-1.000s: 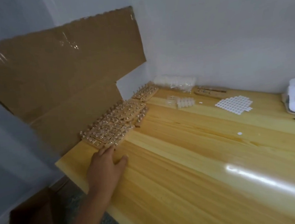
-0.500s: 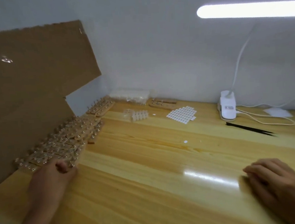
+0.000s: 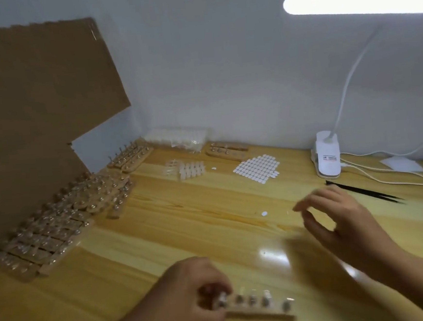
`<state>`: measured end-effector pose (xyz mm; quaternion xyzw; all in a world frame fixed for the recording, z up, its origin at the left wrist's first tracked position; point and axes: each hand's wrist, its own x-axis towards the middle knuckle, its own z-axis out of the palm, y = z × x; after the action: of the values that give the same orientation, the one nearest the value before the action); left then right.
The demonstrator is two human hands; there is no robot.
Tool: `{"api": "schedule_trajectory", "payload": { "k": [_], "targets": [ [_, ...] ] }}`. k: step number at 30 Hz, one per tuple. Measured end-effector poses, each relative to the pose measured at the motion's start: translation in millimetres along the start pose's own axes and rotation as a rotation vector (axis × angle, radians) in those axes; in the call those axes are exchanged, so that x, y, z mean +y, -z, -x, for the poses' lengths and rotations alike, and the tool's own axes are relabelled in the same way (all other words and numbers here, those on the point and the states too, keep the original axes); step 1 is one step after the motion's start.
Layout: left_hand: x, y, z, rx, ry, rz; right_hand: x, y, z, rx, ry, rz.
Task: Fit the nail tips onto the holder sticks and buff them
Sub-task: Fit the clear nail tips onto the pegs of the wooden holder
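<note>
My left hand [image 3: 190, 296] grips one end of a wooden holder stick [image 3: 262, 308] with several pegs carrying nail tips, held low over the near part of the wooden table [image 3: 211, 236]. My right hand [image 3: 336, 221] hovers above the table at the right, fingers loosely spread and holding nothing. A large batch of holder sticks with tips [image 3: 63, 217] lies along the left side. A strip of loose nail tips [image 3: 186, 170] rests farther back.
A cardboard sheet [image 3: 37, 110] leans against the left wall. At the back lie a bag of tips [image 3: 178, 137], two more stick groups [image 3: 129, 156] [image 3: 226, 150], a sheet of white adhesive dots [image 3: 256, 168], a clamp lamp base [image 3: 327, 156] with cable, and black tweezers [image 3: 364, 191].
My left hand left the batch at the left holding one stick and brought it to the near middle. My right hand lifted off the table and moved up and leftward. The view swung right.
</note>
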<state>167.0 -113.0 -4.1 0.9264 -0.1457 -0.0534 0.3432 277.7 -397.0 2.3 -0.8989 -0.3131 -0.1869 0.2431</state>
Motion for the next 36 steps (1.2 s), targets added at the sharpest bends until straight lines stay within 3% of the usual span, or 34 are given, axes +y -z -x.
{"api": "schedule_trajectory", "payload": {
  "k": [4,13,18,24,29,33,36],
  "targets": [
    [16,-21,-55,-0.002,-0.187,-0.069,-14,-24,-81,-0.234,0.031,-0.040],
    [-11,-19,-80,0.086,-0.162,-0.002,-45,-131,-232,-0.692,-0.006,0.112],
    [-19,-22,-87,-0.015,-0.174,-0.040,-43,-145,-264,-0.847,-0.041,0.076],
    [-17,-23,-83,0.069,-0.175,0.049,-37,-138,-266,-0.807,-0.048,0.017],
    [-11,-23,-78,0.109,-0.162,0.078,-34,-110,-239,-0.602,-0.063,-0.050],
    [-8,-25,-77,0.106,-0.123,0.068,-16,-49,-179,-0.472,-0.083,-0.044],
    [1,-28,-78,0.083,-0.107,0.065,9,-7,-104,-0.545,-0.192,0.028]
  ]
}}
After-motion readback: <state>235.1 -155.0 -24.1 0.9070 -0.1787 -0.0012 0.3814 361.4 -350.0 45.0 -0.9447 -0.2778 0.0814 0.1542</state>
